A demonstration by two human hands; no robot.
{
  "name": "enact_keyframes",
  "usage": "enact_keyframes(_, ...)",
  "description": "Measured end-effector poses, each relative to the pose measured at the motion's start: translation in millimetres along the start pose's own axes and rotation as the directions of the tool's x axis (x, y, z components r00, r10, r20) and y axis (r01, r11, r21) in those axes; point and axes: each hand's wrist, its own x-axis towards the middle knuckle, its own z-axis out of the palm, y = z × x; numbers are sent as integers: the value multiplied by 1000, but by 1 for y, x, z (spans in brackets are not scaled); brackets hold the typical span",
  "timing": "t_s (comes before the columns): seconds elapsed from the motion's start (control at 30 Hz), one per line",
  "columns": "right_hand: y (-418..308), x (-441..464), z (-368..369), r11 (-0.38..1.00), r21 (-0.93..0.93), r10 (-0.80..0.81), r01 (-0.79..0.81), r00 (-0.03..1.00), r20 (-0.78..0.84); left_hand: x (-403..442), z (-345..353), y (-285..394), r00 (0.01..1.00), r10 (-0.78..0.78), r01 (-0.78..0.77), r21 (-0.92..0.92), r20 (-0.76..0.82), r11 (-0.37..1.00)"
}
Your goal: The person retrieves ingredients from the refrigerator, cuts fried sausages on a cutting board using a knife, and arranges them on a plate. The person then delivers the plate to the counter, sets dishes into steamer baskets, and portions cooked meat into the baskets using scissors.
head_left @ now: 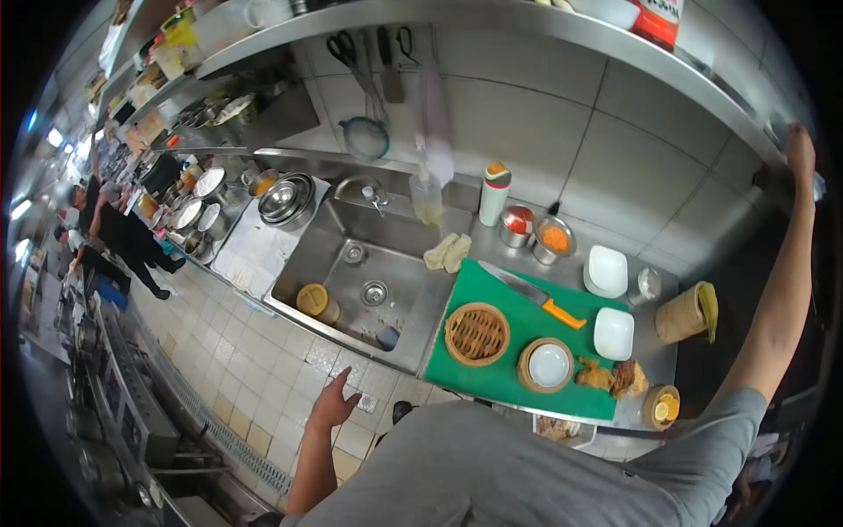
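Note:
My left hand (334, 402) hangs over the tiled floor in front of the sink, fingers apart and holding nothing. At the far right, my right hand (800, 156) is raised to the end of the metal shelf (527, 25); its fingers are mostly hidden, and its grip cannot be made out. A green cutting board (439, 367) bears an orange-handled knife (524, 285), a woven bamboo piece (477, 334), a round bamboo container with a white bowl (550, 365) and browned food pieces (596, 376). White square dishes (613, 334) stand at its right side.
Left of the board is a steel sink (316, 255) with a yellow-lidded container (317, 302). Behind the board stand a bottle (494, 195) and metal cups of red and orange food (554, 240). Orange slices (666, 407) sit at the right. People (123, 233) stand far left.

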Motion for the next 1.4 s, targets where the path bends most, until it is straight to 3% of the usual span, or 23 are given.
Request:
enact_keyframes(0.07,25,-14,-12,975,-131,153,-181,968,-201,8,4,7,997,19,-21,36,73,999)
enact_keyframes(0.13,1,-45,-67,900,209,436,-383,758,-485,17,18,10,998,35,-34,-18,47,999)
enact_keyframes(0.2,-84,-90,-153,808,558,578,-193,450,-681,21,30,24,992,103,-102,-15,76,995)
enact_keyframes(0.23,-119,-115,-191,792,606,582,-74,389,-714,22,33,35,991,104,-101,-34,82,994)
enact_keyframes(0.33,-202,-247,-249,171,984,673,59,722,-160,28,43,65,990,50,-39,-86,132,996)
enact_keyframes(0.4,-260,-364,-250,-394,900,523,-185,760,385,40,55,56,959,258,-247,-105,114,963)
enact_keyframes(0.43,-341,-395,-257,-431,830,99,-353,896,433,40,49,64,957,257,-245,-94,137,965)
enact_keyframes(0.47,-399,-453,-241,-475,702,-120,-531,829,546,45,45,68,944,308,-314,34,120,949)
enact_keyframes(0.5,-453,-511,-220,106,857,-308,-504,803,510,52,37,80,938,324,-328,13,126,944)
enact_keyframes(0.53,-515,-541,-235,-240,649,-299,-722,691,658,59,31,89,941,314,-316,-3,125,949)
enact_keyframes(0.57,-551,-553,-249,77,714,-426,-696,624,655,67,21,96,938,328,-335,51,114,941)
enact_keyframes(0.6,-581,-580,-246,165,815,-465,-555,686,560,78,17,99,932,350,-353,10,95,936)
enact_keyframes(0.67,-628,-611,-241,148,924,-481,-353,791,379,92,-24,115,947,289,-296,30,142,955)
enact_keyframes(0.77,-645,-606,-258,256,949,-606,-185,734,307,116,-57,100,941,304,-313,41,146,949)
enact_keyframes(0.97,-675,-629,-269,451,887,-594,-103,707,384,188,-101,15,895,438,-438,-28,87,899)
enact_keyframes(1.03,-683,-598,-292,552,798,-531,-240,637,559,222,-115,10,943,302,-220,-426,137,878)
enact_keyframes(1.1,-687,-579,-299,559,748,-374,-357,697,612,271,-127,26,938,339,-242,-568,69,787)
enact_keyframes(1.17,-684,-591,-306,368,552,-58,-748,574,817,331,-157,70,849,521,-475,-562,-90,677)
enact_keyframes(1.27,-654,-572,-341,590,428,23,-684,545,838,427,-205,163,806,552,-480,-781,-213,399)
enact_keyframes(1.3,-651,-571,-350,603,403,58,-688,542,838,449,-228,202,836,451,-512,-740,-313,435)
enact_keyframes(1.33,-650,-573,-362,527,400,165,-749,552,817,499,-237,225,802,379,-579,-757,-462,301)
enact_keyframes(1.37,-647,-576,-373,446,408,267,-797,554,789,554,-257,239,759,347,-651,-651,-550,392)
enact_keyframes(1.4,-637,-586,-387,517,332,280,-789,523,805,631,-267,242,138,574,-930,94,-807,356)
